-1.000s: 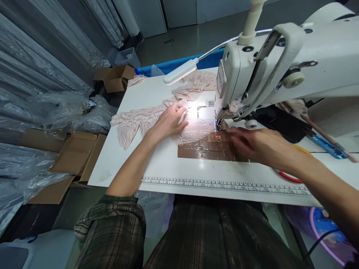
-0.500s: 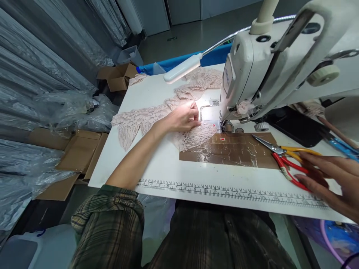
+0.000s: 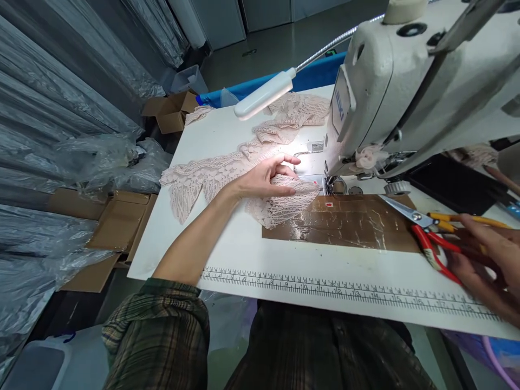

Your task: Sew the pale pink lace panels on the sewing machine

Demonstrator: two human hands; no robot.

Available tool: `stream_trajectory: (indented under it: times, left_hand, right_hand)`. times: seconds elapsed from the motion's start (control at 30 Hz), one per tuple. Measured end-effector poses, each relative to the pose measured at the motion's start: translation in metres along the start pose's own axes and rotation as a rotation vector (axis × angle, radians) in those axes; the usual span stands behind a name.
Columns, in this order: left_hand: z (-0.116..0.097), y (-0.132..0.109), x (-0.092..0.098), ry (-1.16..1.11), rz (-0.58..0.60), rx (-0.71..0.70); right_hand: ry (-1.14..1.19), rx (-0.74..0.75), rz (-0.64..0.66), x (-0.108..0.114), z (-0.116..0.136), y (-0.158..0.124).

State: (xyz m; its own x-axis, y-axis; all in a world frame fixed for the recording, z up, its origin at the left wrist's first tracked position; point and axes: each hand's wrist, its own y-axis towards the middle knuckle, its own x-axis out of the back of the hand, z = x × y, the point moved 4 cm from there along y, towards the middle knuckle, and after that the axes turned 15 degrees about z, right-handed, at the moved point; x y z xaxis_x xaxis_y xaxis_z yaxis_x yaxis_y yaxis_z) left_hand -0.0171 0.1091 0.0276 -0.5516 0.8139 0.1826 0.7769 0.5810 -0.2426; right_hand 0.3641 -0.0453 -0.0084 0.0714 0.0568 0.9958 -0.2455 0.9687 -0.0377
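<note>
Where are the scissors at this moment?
In the head view the scissors lie at the right, blades over the corner of the brown taped patch, in front of the sewing machine, handles at the right hand.

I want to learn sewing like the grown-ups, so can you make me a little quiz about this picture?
1. True or false: the left hand lies on the pale pink lace fabric.
2. The right hand is at the: A) long white lamp, B) red-and-yellow-handled metal scissors, C) brown cardboard box?
3. What colour is the shiny taped patch under the scissors' blades?
Key: 1 true; 2 B; 3 brown.
</note>
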Motion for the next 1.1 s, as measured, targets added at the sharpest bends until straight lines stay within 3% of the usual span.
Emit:
stream_trajectory:
  times: [0.2, 0.3, 0.4, 0.67, 1.1]
  left_hand:
    - [0.007, 0.006, -0.004, -0.047, -0.12, -0.041]
    - [0.008, 0.009, -0.007, -0.079, -0.124, -0.025]
    - [0.006, 0.015, -0.014, -0.135, -0.078, -0.066]
    - [0.006, 0.022, -0.023, -0.17, -0.028, -0.099]
    - [0.002, 0.02, -0.025, -0.187, -0.018, -0.1]
  right_hand:
    - [0.045, 0.18, -0.112, 0.023, 0.02, 0.019]
    - [0.088, 0.303, -0.102, 0.027, 0.033, 0.039]
    - [0.063, 0.329, -0.022, 0.028, 0.051, 0.064]
    - [-0.18, 0.195, 0.33, 0.04, 0.105, 0.115]
    - [0.056, 0.345, 0.194, 0.03, 0.105, 0.125]
